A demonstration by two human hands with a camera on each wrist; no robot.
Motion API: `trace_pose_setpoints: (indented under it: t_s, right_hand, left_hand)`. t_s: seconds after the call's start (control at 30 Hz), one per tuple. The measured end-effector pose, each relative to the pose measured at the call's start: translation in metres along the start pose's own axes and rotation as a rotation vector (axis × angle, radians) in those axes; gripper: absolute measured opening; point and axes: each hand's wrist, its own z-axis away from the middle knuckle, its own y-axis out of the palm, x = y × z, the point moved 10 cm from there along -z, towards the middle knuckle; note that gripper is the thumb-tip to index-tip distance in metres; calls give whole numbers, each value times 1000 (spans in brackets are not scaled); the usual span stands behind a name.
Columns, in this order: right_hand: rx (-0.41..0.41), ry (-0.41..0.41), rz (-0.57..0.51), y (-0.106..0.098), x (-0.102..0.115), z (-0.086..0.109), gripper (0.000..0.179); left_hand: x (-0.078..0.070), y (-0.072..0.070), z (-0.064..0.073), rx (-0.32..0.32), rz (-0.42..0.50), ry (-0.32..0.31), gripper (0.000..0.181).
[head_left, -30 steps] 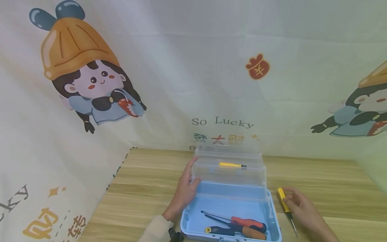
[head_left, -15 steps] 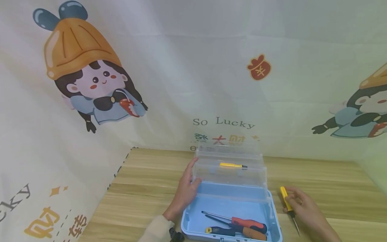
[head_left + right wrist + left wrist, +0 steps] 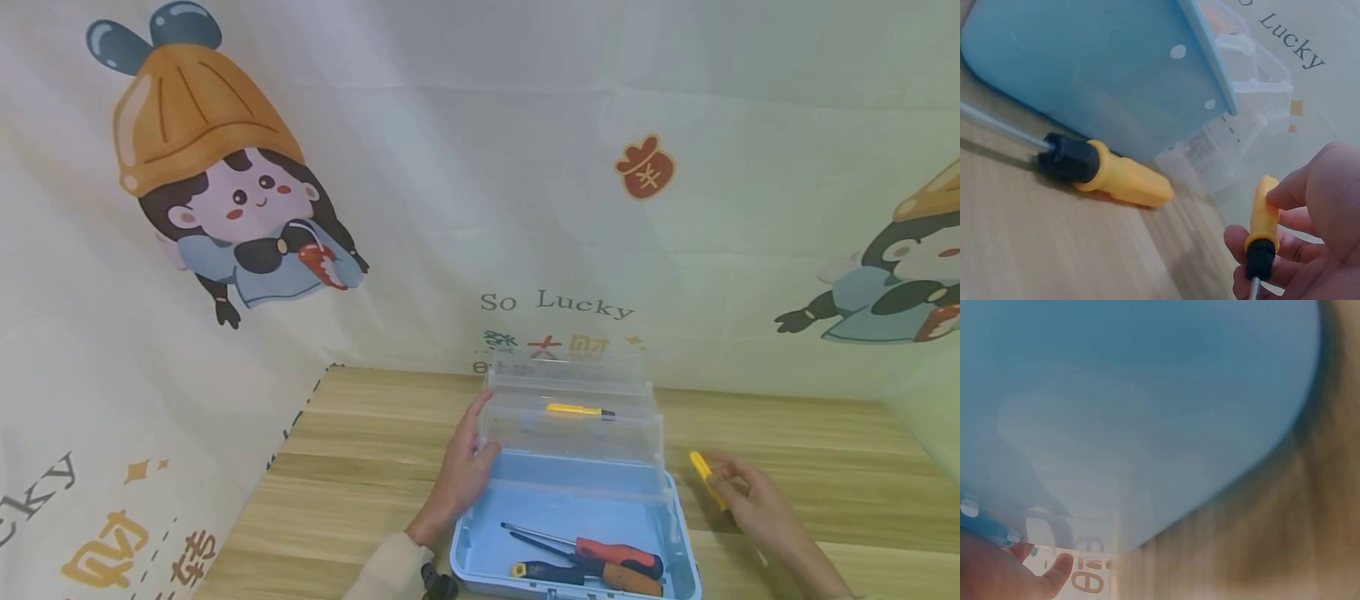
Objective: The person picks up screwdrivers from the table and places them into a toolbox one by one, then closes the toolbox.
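The right hand (image 3: 757,508) grasps a yellow screwdriver (image 3: 1265,212), thumb and fingers pinching its handle, black collar and metal shank leading down out of the right wrist view; it is to the right of the box (image 3: 555,504), apart from it, and whether its tip touches the table (image 3: 375,450) I cannot tell. A second yellow screwdriver (image 3: 1138,182) lies on the table just beside the box's side wall, unheld. The left hand (image 3: 459,471) touches the left edge of the raised clear lid (image 3: 570,442), index finger pointing up along it and thumb near the box's rim; whether it pinches that edge I cannot tell. A yellow tool (image 3: 573,409) with a dark end shows at the lid, in it or behind it, unclear which. In the blue box lie a red screwdriver (image 3: 618,557), a brown handle (image 3: 632,578) and a dark, yellow-ended handle (image 3: 551,572). Behind the table hangs a printed cloth (image 3: 450,167)
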Motion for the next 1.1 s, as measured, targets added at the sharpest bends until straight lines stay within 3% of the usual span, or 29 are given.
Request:
trace_pose_setpoints:
  t_s: [0.17,0.27,0.63,1.1]
  right_hand:
    - [-43,-50,-29,-5,8,-5,38]
    - [-59,-43,-25,-8,11,-6,37]
    - [-88,-53,5,-17,23,-11,37]
    - [-163,-186,1,-30,56,-19,31]
  left_hand:
    - [20,2,-6,-13,-13,10,68]
    - [25,2,-7,-12,-14,18,68]
    - [25,2,-8,-8,-15,22,70]
    - [24,2,-8,-10,-7,29,71]
